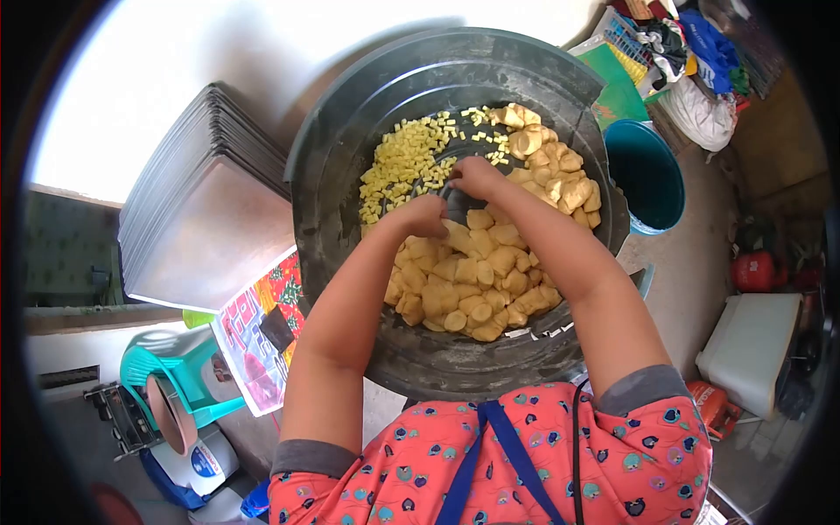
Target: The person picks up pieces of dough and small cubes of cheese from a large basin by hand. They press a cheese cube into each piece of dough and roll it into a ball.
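Observation:
A large round black basin (350, 350) holds a heap of pale yellow-brown dough pieces (472, 276) at its near side. A second group of dough pieces (560, 179) lies along the right. Small yellow cubes (407, 153), perhaps cheese or butter, are piled at the upper left. My left hand (426, 216) is closed, with its fingers curled down at the upper edge of the near heap. My right hand (475, 177) has its fingers pinched together beside the yellow cubes. What either hand holds, if anything, is too small or hidden to make out.
A stack of metal baking trays (210, 210) leans left of the basin. At the right stands a teal bucket (646, 179). A green plastic chair (188, 367) is at the lower left, and a pale bin (750, 346) at the right. Bags and baskets crowd the upper right.

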Available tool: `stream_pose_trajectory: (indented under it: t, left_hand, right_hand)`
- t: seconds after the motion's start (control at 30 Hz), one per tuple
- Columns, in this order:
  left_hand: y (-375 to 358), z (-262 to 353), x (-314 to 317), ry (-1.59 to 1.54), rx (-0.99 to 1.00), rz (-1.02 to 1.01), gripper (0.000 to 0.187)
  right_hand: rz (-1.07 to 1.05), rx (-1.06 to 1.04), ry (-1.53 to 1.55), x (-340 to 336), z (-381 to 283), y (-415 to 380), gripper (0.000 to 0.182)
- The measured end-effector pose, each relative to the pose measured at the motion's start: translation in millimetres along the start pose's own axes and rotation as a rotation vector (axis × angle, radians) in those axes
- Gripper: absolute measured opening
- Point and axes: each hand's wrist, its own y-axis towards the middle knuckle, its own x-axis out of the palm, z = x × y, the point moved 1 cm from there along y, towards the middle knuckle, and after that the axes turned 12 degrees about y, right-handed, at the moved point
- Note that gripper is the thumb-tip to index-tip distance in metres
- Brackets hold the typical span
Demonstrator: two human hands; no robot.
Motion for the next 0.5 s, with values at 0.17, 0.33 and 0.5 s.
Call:
stream_pose_trajectory:
  t: [0.17,0.33,0.5]
  left_hand:
    - [-1,-9,6,-0.536,-0.155,-0.025,0.034]
    - [6,-30,7,0.201,-0.204,-0.417,0.071]
    - [-9,-3,21,0.363,-0.29,-0.283,0.095]
  right_hand:
    - [-0.242,0.094,0.208,-8,-12,-10,0.025]
    - [-0.33,0.052,0.032,-20,-25,-23,0.028]
    - [-0.388,0.055,0.044,-33,-41,-41,0.028]
